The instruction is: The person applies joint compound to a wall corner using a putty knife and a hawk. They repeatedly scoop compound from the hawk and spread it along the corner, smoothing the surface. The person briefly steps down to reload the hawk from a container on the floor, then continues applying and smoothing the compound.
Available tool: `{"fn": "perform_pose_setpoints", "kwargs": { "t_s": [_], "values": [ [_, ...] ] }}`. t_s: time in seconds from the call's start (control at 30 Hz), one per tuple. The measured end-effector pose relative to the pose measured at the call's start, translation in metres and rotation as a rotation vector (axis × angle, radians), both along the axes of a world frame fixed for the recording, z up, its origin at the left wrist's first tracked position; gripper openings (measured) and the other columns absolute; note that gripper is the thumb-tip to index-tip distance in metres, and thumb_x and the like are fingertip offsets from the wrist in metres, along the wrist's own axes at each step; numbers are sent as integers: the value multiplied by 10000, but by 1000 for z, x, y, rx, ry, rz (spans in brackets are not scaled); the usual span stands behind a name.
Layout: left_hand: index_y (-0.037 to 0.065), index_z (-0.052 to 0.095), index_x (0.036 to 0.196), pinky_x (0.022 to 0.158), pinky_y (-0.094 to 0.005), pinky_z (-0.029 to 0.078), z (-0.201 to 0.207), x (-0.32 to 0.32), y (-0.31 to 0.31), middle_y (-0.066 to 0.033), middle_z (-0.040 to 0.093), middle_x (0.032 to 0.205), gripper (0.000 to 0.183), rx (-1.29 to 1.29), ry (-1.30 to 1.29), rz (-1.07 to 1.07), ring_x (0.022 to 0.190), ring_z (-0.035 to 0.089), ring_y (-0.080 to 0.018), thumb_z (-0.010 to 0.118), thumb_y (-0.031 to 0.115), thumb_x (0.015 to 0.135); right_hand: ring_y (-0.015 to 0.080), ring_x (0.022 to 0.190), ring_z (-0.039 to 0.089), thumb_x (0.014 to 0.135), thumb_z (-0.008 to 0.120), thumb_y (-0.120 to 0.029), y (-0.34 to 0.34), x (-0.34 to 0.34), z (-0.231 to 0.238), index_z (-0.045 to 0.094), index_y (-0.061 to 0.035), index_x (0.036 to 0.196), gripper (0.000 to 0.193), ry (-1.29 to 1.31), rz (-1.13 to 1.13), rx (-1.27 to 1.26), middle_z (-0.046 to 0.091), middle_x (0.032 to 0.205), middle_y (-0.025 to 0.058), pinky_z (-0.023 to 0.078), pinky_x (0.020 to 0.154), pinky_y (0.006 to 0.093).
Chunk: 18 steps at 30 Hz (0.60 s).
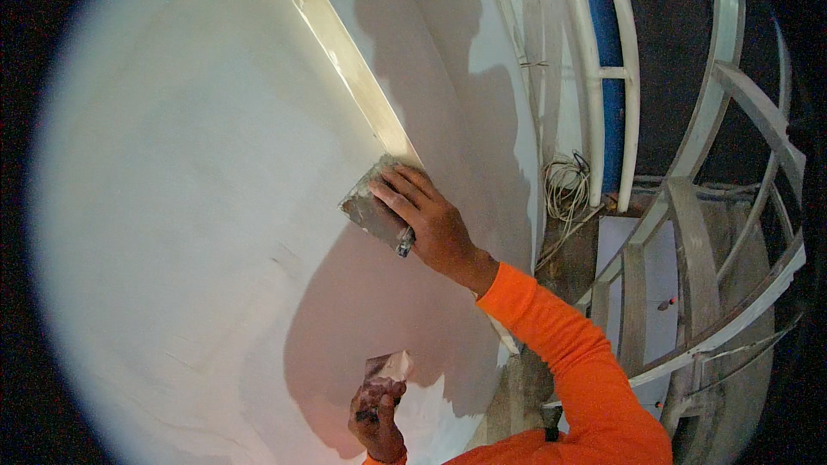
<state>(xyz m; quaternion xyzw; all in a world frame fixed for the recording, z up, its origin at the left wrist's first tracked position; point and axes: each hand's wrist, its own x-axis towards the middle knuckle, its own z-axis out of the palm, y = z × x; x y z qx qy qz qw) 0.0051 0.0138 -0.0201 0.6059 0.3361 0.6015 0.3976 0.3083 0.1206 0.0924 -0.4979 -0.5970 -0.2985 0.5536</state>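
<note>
My right hand point(435, 220) is closed on a wide putty knife point(372, 211), with its fingers spread over the back of the plaster-crusted blade. The blade lies against the pale wall point(198, 172), at the lower end of a shiny cream strip point(340, 52) that slants down from the top. Lower down, my left hand point(376, 422) grips a smaller putty knife point(388, 370), its blade pointing up with some whitish filler on it. My fingers partly hide its handle. Both hands come out of orange sleeves.
A white tubular ladder point(631, 77) stands at the right beside a blue panel point(612, 146). Below it hangs a coil of pale cable point(566, 185). A slatted frame point(689, 241) with curved-looking rails fills the far right. My shadow point(431, 60) falls across the wall.
</note>
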Motion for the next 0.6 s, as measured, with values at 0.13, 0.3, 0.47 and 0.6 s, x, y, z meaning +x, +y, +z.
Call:
{"fn": "perform_pose_setpoints", "kwargs": {
  "t_s": [0.13,0.3,0.47,0.6],
  "values": [
    [31,677,1004,800,-416,646,10,2,-6,-109,682,1061,159,-15,-8,-47,956,675,-246,768,84,884,353,1404,494,901,724,-99,6,-1,-28,577,-160,1443,564,32,19,11,543,1507,115,465,1156,478],
    [-33,672,946,753,-367,617,22,9,-15,-141,676,1004,186,-1,-50,-51,880,692,-258,674,151,978,377,1416,475,882,737,-75,8,-4,-71,563,-161,1456,606,78,74,18,533,1516,136,418,1180,524],
    [-29,613,1108,792,-406,635,27,12,-12,-136,674,1054,290,-101,-20,-144,944,716,-280,709,206,968,401,1430,456,878,724,-44,7,-12,-127,554,-159,1462,619,152,108,-1,518,1534,149,392,1185,534],
    [-21,538,1297,830,-400,635,27,20,-9,-159,671,1164,424,-268,-231,-301,1006,728,-296,699,193,968,378,1431,469,920,679,-136,-21,-29,-161,596,-110,1420,507,255,115,-141,547,1507,148,384,1196,501]
  ]
}}
